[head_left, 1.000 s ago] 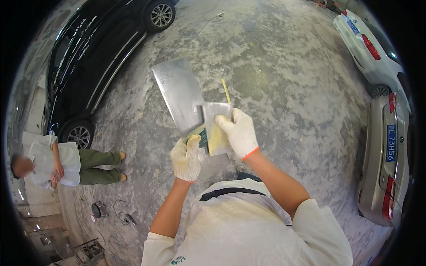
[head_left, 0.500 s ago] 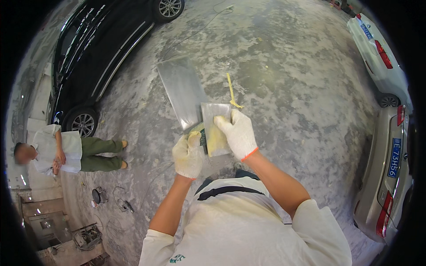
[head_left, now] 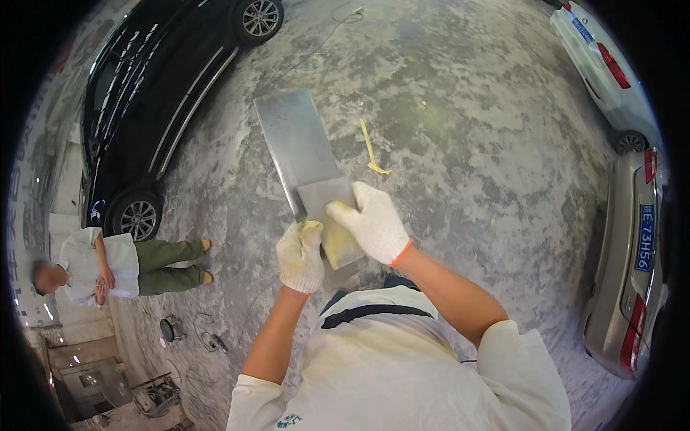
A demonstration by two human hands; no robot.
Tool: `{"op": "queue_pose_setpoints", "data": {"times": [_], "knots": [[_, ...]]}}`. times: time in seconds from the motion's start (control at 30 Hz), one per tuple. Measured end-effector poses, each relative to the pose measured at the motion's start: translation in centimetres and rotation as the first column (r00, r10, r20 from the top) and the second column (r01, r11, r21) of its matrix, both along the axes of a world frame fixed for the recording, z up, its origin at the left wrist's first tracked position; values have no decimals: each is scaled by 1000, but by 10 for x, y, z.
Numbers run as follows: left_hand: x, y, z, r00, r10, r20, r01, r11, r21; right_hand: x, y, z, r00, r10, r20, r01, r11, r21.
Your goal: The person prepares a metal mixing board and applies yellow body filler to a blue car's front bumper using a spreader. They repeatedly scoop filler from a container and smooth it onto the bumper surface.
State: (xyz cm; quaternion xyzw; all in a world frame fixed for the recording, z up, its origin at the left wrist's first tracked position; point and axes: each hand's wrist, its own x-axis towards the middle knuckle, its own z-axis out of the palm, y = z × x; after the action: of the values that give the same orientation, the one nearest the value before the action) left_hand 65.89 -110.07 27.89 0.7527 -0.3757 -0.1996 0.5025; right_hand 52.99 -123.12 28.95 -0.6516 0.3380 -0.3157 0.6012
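Note:
My left hand (head_left: 300, 257), in a white knit glove, is closed at the lower end of a long grey metal putty board (head_left: 298, 136). The board slants up and to the left, away from me. In my gloved right hand (head_left: 375, 223) is a smaller rectangular metal scraper (head_left: 332, 215), its thumb pressed flat on the upper face. Yellowish paste smears the scraper's lower part. The scraper lies across the board's near end, hiding that part of it. Yellow stains also mark the left glove's thumb.
A strip of yellow tape (head_left: 369, 147) lies on the stained concrete floor (head_left: 467, 215). On the left are a black car (head_left: 165, 93) and a standing person (head_left: 108, 266); cables and a round dark object (head_left: 170, 329) lie nearby. A white car (head_left: 604, 72) and beige car (head_left: 619, 251) stand right.
The scraper has moved left and down, tilted, and now overlaps the board's near end. A green patch by the left thumb is now covered. The view has shifted slightly.

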Motion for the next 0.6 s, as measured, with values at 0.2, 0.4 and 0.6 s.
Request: {"op": "queue_pose_setpoints", "data": {"times": [0.2,0.4,0.6], "knots": [[-2,-6,1,998,-33,60,36,999,-40,-8,-19,1,997,16,-80,-3,987,159],[-4,-10,-3,999,-41,-22,40,998,-37,-10,-18,6,998,1,64,-17,969,245],[-3,-33,-1,995,73,-66,-80,992,-99,-14,-46,-19,987,-140,75,121,970,210]]}}
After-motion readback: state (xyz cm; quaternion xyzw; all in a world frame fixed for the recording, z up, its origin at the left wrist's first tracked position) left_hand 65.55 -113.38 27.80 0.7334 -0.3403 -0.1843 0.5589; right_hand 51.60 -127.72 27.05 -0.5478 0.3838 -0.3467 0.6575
